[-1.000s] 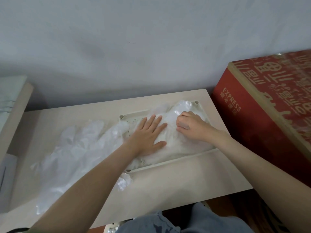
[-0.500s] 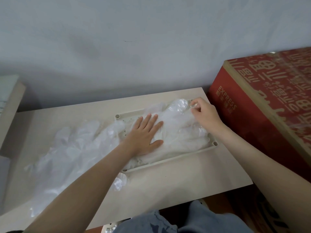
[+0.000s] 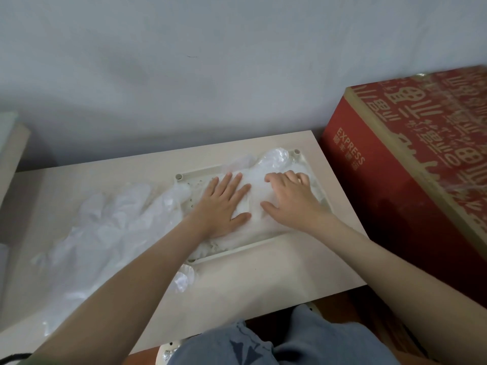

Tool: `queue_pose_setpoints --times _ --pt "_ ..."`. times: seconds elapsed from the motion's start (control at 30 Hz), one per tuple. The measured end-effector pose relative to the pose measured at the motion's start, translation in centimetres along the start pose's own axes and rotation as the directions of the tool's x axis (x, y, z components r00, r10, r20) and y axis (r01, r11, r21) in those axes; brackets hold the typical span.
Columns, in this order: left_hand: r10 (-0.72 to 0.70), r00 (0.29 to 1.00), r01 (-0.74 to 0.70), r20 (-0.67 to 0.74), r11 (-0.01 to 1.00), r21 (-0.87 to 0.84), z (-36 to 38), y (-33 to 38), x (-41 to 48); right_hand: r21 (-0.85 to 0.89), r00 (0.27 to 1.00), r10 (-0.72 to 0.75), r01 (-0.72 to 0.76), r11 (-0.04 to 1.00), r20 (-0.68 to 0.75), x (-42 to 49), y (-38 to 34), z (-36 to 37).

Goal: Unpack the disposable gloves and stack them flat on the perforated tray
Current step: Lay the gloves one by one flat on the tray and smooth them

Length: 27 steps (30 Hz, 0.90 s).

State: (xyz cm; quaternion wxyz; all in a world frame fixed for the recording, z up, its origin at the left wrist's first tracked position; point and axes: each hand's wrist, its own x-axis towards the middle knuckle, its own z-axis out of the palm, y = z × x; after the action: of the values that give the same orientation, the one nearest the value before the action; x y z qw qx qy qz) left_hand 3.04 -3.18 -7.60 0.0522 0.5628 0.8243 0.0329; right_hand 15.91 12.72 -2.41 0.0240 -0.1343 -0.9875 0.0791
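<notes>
From the head view, the perforated tray (image 3: 245,248) lies on the pale counter (image 3: 263,283), toward its far right. A whitish stack of gloves (image 3: 255,198) covers most of it, and only a strip of holes shows at the tray's left end.

Both hands rest on top of this stack. The left hand (image 3: 224,204) lies palm down on the left half, its grip spread flat, fingers straight and pointing to the far side. The right hand (image 3: 290,201) lies just beside it on the right half, thumb out wide and fingers a little bent at the tips. Its grip presses down and pinches nothing, as far as can be seen. At the far right corner of the tray the film (image 3: 274,159) bulges up crumpled and is not yet flat.

Part of the work looks done: a good pile is on the tray and is being smoothed. Much is left, though. A broad heap of loose gloves (image 3: 105,222) sprawls over the left of the counter, its right edge touching the tray's left end. A small crumpled bit of film (image 3: 183,280) sits near the tray's near left corner. I cannot tell how many gloves either pile holds, and no packaging can be made out.

A red box (image 3: 395,185) stands to the right of the counter.
</notes>
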Motion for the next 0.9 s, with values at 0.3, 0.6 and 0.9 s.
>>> queue_pose_setpoints --times 0.3,0.6,0.9 --pt "-0.001 1.0 0.001 0.005 1.0 0.003 0.1 0.0 0.0 0.312 0.97 0.142 -0.2 0.929 0.198 0.8 4.3 -2.5" --pt "-0.026 0.995 0.023 0.096 0.999 0.025 -0.5 0.4 0.1 -0.041 0.968 0.117 -0.129 0.991 -0.222 -0.4 3.3 -1.9" --pt "-0.022 0.999 0.02 0.039 0.999 0.042 0.0 0.4 0.0 -0.026 0.933 -0.01 0.02 0.999 0.361 -1.3 0.4 2.2"
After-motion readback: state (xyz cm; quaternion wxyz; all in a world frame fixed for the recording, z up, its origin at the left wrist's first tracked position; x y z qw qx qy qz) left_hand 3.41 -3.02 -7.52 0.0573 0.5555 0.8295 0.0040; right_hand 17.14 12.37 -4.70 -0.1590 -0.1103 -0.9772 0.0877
